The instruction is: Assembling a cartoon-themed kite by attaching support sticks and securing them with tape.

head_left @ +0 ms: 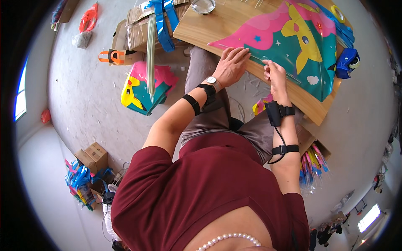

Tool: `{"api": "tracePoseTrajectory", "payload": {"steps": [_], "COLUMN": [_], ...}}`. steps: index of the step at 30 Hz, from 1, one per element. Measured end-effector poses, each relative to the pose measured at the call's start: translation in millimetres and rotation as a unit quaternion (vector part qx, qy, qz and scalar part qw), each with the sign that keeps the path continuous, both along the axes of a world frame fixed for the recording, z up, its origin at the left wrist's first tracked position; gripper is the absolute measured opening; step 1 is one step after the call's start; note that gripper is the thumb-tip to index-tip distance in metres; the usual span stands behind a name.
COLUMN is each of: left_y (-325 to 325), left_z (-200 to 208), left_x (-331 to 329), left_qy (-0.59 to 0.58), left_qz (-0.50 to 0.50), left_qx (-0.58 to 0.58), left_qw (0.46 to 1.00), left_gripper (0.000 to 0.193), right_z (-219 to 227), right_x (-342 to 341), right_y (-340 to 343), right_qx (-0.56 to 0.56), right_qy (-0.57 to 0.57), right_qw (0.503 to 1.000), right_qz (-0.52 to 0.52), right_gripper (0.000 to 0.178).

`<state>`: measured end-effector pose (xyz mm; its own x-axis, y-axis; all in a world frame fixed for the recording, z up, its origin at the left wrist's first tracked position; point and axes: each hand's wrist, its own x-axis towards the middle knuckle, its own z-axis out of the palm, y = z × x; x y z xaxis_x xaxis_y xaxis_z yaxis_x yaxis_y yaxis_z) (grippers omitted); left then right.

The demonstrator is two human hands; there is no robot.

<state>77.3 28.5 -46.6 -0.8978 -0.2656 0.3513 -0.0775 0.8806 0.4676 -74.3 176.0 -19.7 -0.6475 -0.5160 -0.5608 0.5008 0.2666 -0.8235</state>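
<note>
A kite point(272, 27) of pink and green sheet with a yellow cartoon animal lies on the wooden table point(197, 29). My left hand point(233, 65) rests flat on the kite's near edge, fingers stretched out. To its right, my right hand point(275, 77) is closed in a pinch beside the same edge. Something thin and clear shows near its fingertips, too small to name. A shiny narrow strip runs along the green edge by both hands. At the table's right side sits a blue tape dispenser point(346, 63).
Blue ribbons point(344, 34) and a yellow tape roll point(337, 14) lie at the far right. A round dish point(203, 6) stands at the back. Left of the table are a strapped cardboard stack point(140, 27), thin pale rods point(151, 62) and another kite point(140, 90).
</note>
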Motion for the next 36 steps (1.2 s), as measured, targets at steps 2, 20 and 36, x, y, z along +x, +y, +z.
{"api": "tracePoseTrajectory", "payload": {"steps": [2,20,36], "left_y": [-0.2,11.4,-0.1], "left_z": [0.6,3.9,0.4], "left_x": [0.1,-13.7,-16.4], "left_qy": [0.001,-0.037,-0.001], "left_qz": [0.000,-0.061,-0.101], "left_qx": [0.000,-0.045,-0.170], "left_qw": [1.000,0.996,0.980], "left_gripper": [0.046,0.051,0.046], "right_z": [1.5,0.6,16.1], "right_x": [0.7,1.2,-2.8], "right_y": [-1.3,-9.2,-12.6], "right_qx": [0.007,0.061,0.087], "right_qy": [0.002,0.022,-0.008], "right_qw": [1.000,0.998,0.996], "right_qz": [0.003,-0.003,0.017], "right_gripper": [0.031,0.032,0.036]}}
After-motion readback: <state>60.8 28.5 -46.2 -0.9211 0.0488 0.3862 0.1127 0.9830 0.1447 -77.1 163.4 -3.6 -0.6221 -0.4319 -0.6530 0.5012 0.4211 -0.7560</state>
